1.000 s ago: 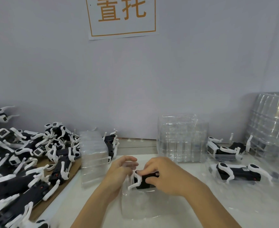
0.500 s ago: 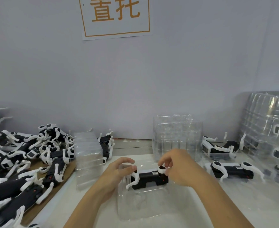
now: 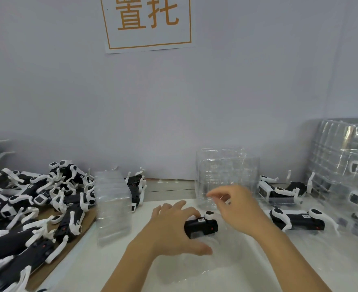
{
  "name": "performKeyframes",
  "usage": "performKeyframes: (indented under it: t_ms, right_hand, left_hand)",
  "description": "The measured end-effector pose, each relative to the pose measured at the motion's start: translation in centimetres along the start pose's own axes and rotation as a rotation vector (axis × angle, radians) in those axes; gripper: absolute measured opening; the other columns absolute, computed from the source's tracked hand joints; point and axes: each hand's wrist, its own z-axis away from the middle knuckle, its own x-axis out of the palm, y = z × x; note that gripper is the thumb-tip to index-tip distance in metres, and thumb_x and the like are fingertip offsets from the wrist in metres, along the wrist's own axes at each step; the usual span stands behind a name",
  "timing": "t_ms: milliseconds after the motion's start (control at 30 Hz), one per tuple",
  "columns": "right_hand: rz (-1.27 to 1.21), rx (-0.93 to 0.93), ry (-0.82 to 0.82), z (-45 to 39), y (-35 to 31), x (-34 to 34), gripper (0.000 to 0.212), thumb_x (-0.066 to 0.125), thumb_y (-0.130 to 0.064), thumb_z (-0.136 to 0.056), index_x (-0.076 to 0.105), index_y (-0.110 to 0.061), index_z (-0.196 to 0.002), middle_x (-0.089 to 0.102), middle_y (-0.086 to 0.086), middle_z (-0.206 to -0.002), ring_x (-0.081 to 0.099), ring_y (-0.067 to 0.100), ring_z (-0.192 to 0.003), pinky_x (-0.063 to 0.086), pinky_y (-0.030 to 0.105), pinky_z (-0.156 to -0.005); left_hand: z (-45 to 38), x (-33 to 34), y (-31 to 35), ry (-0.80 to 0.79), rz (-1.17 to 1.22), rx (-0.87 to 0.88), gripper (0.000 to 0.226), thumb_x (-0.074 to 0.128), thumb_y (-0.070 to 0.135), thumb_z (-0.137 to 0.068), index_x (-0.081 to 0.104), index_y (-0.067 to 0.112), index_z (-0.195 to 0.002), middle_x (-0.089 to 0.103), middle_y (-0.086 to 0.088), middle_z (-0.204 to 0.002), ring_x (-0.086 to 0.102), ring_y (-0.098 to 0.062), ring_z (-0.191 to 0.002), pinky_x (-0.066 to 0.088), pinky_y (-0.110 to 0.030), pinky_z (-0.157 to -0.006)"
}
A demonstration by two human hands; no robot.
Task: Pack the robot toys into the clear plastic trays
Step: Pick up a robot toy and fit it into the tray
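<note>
Toy (image 3: 201, 225) lengthwise left-right

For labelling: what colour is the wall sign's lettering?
Orange lettering on the white wall sign, with an orange border; head view.

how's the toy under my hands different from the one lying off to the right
The robot toy under your hands is gripped by your left hand over a clear tray; the toy to the right lies untouched. Its white legs show at both ends; yours shows one. Both have black bodies.
</note>
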Motion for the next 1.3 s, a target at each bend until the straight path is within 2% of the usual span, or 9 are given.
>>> performKeyframes:
  t_ms: [133,300,467,633,733,833,967,1100,1300]
  right_hand:
    - [-0.153,-0.021,0.294,-0.2,-0.5,-1.4,0.025,0.057,-0.014,-0.097,0.072,-0.03,-0.108,0.068,-0.019,-0.093,0.058,-0.013,-0.081,0.04,0.0,-0.065]
    - [-0.43,0.072,0.638,-0.3,-2.0,-1.3,0.018,0.051,-0.017,-0.097,0.058,-0.03,-0.107,0.069,-0.004,-0.089,0.061,0.003,-0.072,0.044,0.019,-0.061]
    - [-0.393,-0.169,0.118,0.7,-5.0,1.0,0.023,0.071,-0.02,-0.09,0.067,-0.04,-0.1,0.071,-0.017,-0.09,0.066,0.001,-0.082,0.05,0.012,-0.07]
    - [-0.312,-0.264,0.166,0.7,-6.3,2.2,0.015,0.077,-0.018,-0.085,0.077,-0.032,-0.089,0.07,-0.017,-0.084,0.065,0.001,-0.076,0.047,0.009,-0.066]
    - [-0.355,-0.276,0.219,0.5,-6.0,0.5,0.023,0.071,-0.019,-0.09,0.071,-0.039,-0.099,0.069,-0.022,-0.089,0.065,-0.001,-0.081,0.048,0.009,-0.067]
    - [-0.409,-0.238,0.327,0.4,-6.2,-0.5,0.026,0.069,-0.017,-0.092,0.067,-0.04,-0.104,0.068,-0.016,-0.085,0.066,0.003,-0.081,0.05,0.012,-0.068]
    - [-0.297,-0.127,0.232,0.0,-5.4,-2.0,0.025,0.061,-0.011,-0.095,0.076,-0.031,-0.093,0.074,-0.015,-0.082,0.069,0.002,-0.076,0.049,0.011,-0.07]
    - [-0.394,0.207,0.299,-0.4,-4.2,-2.3,0.031,0.043,-0.006,-0.096,0.071,-0.012,-0.108,0.074,0.003,-0.093,0.07,0.022,-0.089,0.056,0.045,-0.088]
    - [-0.205,0.299,-0.108,0.4,-4.4,-1.3,0.063,0.046,-0.06,-0.093,0.035,-0.033,-0.149,0.045,-0.005,-0.148,0.045,0.021,-0.134,0.037,0.034,-0.1]
  left_hand:
    - [0.5,-1.2,-0.9,0.109,0.165,0.039,0.074,0.06,0.083,-0.055,0.057,0.049,-0.121,0.047,0.022,-0.131,0.042,-0.007,-0.121,0.026,-0.027,-0.102]
    - [1.6,-4.7,-2.4,0.373,0.946,0.052,0.045,0.076,0.061,-0.066,0.077,0.032,-0.1,0.074,0.018,-0.084,0.067,0.002,-0.074,0.047,-0.011,-0.072]
    - [1.5,-4.8,-1.7,0.345,1.595,-0.137,0.07,0.066,0.075,-0.064,0.077,0.023,-0.109,0.074,-0.005,-0.113,0.07,-0.028,-0.099,0.048,-0.045,-0.091]
    - [1.4,-4.4,-0.7,0.325,1.792,-0.107,0.073,0.072,0.073,-0.065,0.074,0.019,-0.113,0.069,-0.017,-0.116,0.066,-0.035,-0.099,0.045,-0.049,-0.098]
    - [1.4,-4.4,-0.9,0.286,1.752,-0.055,0.062,0.065,0.065,-0.074,0.076,0.016,-0.112,0.069,-0.016,-0.121,0.067,-0.037,-0.109,0.052,-0.051,-0.099]
    - [1.7,-4.2,-1.0,0.187,1.639,-0.015,0.055,0.065,0.061,-0.073,0.078,0.021,-0.108,0.074,-0.007,-0.114,0.073,-0.025,-0.099,0.06,-0.038,-0.072]
    - [1.8,-4.0,-1.3,0.228,1.267,-0.008,0.05,0.064,0.063,-0.078,0.076,0.028,-0.111,0.074,0.003,-0.114,0.069,-0.019,-0.109,0.055,-0.041,-0.092]
    - [1.6,-3.9,-1.4,0.41,0.75,0.119,0.041,0.068,0.068,-0.064,0.069,0.056,-0.103,0.065,0.036,-0.108,0.062,0.014,-0.096,0.045,-0.009,-0.086]
    - [1.1,-2.7,-2.1,0.235,0.255,0.057,0.071,0.061,0.088,-0.051,0.049,0.066,-0.117,0.032,0.028,-0.141,0.026,-0.001,-0.137,0.021,-0.029,-0.112]
